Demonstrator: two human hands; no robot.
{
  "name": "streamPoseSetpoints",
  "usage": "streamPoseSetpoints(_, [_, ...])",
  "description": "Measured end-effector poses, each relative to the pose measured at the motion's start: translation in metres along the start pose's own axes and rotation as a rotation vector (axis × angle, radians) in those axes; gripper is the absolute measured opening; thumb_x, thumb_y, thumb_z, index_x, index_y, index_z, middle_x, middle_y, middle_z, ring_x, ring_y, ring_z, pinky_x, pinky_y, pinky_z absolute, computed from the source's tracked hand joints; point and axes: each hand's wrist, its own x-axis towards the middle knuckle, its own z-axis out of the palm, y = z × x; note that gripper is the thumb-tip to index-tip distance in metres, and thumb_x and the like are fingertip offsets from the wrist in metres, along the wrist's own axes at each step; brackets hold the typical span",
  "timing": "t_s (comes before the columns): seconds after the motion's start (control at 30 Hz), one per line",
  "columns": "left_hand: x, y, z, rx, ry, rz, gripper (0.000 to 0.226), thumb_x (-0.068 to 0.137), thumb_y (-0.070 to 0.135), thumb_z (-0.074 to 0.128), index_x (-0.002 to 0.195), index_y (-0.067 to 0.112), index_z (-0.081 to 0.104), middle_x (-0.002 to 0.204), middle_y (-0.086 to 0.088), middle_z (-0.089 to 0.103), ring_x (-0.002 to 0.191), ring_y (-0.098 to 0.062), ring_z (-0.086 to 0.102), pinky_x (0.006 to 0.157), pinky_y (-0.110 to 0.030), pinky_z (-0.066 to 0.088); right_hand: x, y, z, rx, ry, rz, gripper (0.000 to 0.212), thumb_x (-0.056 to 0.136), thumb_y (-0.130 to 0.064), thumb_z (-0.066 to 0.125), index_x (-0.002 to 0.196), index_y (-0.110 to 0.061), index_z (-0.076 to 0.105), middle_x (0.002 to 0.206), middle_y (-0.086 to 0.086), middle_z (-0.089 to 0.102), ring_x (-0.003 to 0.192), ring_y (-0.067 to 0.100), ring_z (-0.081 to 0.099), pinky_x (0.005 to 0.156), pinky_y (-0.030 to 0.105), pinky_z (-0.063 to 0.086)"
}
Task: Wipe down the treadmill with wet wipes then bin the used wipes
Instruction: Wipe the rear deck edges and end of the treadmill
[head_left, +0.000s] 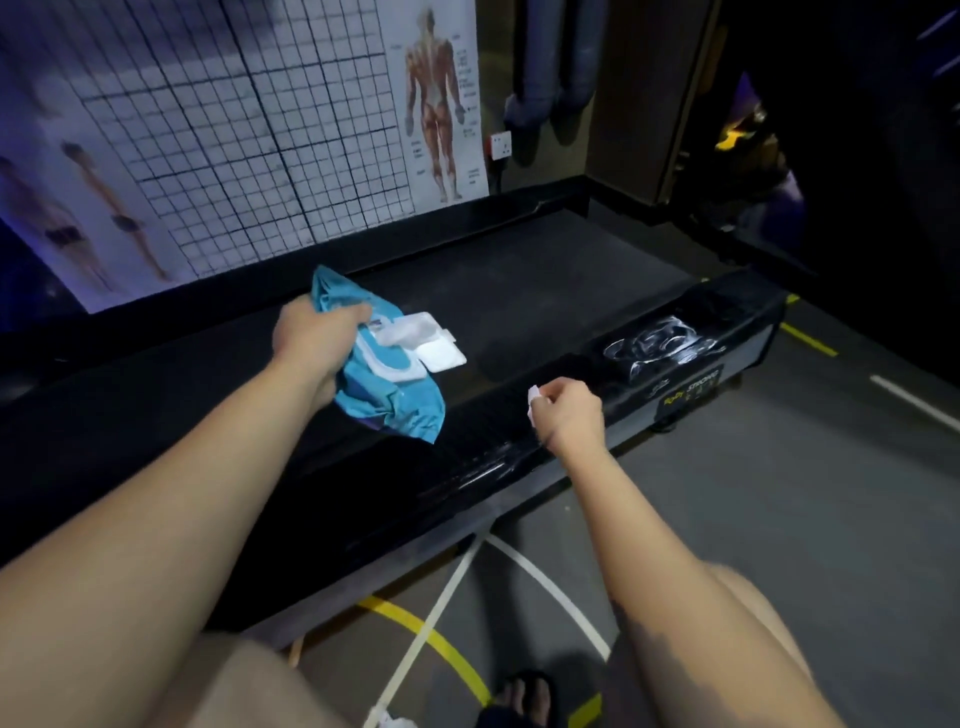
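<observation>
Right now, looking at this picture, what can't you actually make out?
All in the head view:
- Most of the white wipe, hidden inside the right hand; only a corner shows.
- Print on the blue wipes pack, covered by the left hand and crumpled.
- The side label on the treadmill, too blurred to read.
- Any bin: none in frame.

The black treadmill sits low on the floor, its dark belt bordered by a glossy near side rail. Above the belt, the left hand grips a crumpled blue wipes pack with its white flip lid open. Over the rail, the right hand pinches a small white wet wipe.
</observation>
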Motion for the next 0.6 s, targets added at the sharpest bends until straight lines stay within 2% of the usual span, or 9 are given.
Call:
streamPoseSetpoints(0.07, [-0.006,0.009,-0.009,0.045,-0.047,-0.002,0.019,0.076,0.023,0.084,0.092,0.017,0.076,0.092,-0.007,0.08,0.081,-0.026,0.079,0.085,-0.051,0.065,-0.012,-0.001,-0.003,-0.011,-0.005,-0.027,0.022,0.099,-0.039,0.054,0.093,-0.023,0.067,0.078,-0.001,0.071,0.078,0.018,0.066,0.068,0.028,0.048])
streamPoseSetpoints(0.17, [-0.014,0.016,-0.019,0.051,-0.13,-0.014,0.026,0.07,0.029,0.083,0.092,0.018,0.078,0.088,-0.005,0.081,0.081,-0.027,0.08,0.085,-0.053,0.065,-0.027,0.003,-0.022,-0.093,0.016,-0.07,0.029,0.099,-0.039,0.054,0.08,-0.022,0.067,0.066,-0.006,0.067,0.067,0.015,0.064,0.069,0.032,0.055])
streamPoseSetpoints(0.23, [-0.019,0.018,-0.018,-0.003,-0.166,-0.024,0.02,0.077,0.023,0.084,0.095,0.016,0.078,0.091,-0.007,0.081,0.082,-0.028,0.079,0.085,-0.052,0.065,-0.034,0.009,-0.039,-0.208,0.021,-0.085,0.029,0.097,-0.038,0.054,0.077,-0.02,0.066,0.069,-0.002,0.068,0.068,0.019,0.064,0.072,0.036,0.058])
streamPoseSetpoints(0.33, [-0.024,0.02,-0.001,-0.175,-0.194,-0.078,0.014,0.09,0.01,0.08,0.103,0.009,0.075,0.1,-0.015,0.079,0.084,-0.03,0.078,0.084,-0.051,0.065,-0.048,0.007,-0.067,-0.387,-0.077,-0.097,0.022,0.096,-0.026,0.052,0.088,-0.013,0.068,0.079,0.004,0.07,0.078,0.025,0.067,0.07,0.036,0.057])
streamPoseSetpoints(0.4, [-0.03,0.02,0.016,-0.291,-0.208,-0.146,0.017,0.094,0.008,0.077,0.109,0.006,0.072,0.103,-0.016,0.078,0.087,-0.031,0.077,0.084,-0.052,0.064,-0.054,0.0,-0.084,-0.507,-0.143,-0.17,0.021,0.091,-0.017,0.049,0.089,-0.011,0.069,0.084,0.005,0.073,0.083,0.027,0.069,0.073,0.036,0.059])
streamPoseSetpoints(0.5, [-0.038,0.013,0.041,-0.414,-0.149,-0.209,0.025,0.094,0.011,0.078,0.117,0.009,0.069,0.11,-0.012,0.076,0.093,-0.03,0.076,0.085,-0.05,0.063,-0.054,-0.019,-0.099,-0.614,-0.219,-0.269,0.027,0.086,-0.011,0.048,0.097,-0.013,0.073,0.097,0.003,0.074,0.093,0.024,0.069,0.082,0.033,0.056])
streamPoseSetpoints(0.6, [-0.039,-0.006,0.061,-0.466,-0.041,-0.243,0.026,0.093,0.015,0.079,0.116,0.016,0.067,0.114,-0.008,0.074,0.096,-0.028,0.074,0.085,-0.046,0.063,-0.051,-0.028,-0.104,-0.658,-0.235,-0.309,0.025,0.088,-0.011,0.049,0.099,-0.016,0.072,0.098,0.004,0.072,0.092,0.024,0.067,0.08,0.031,0.055])
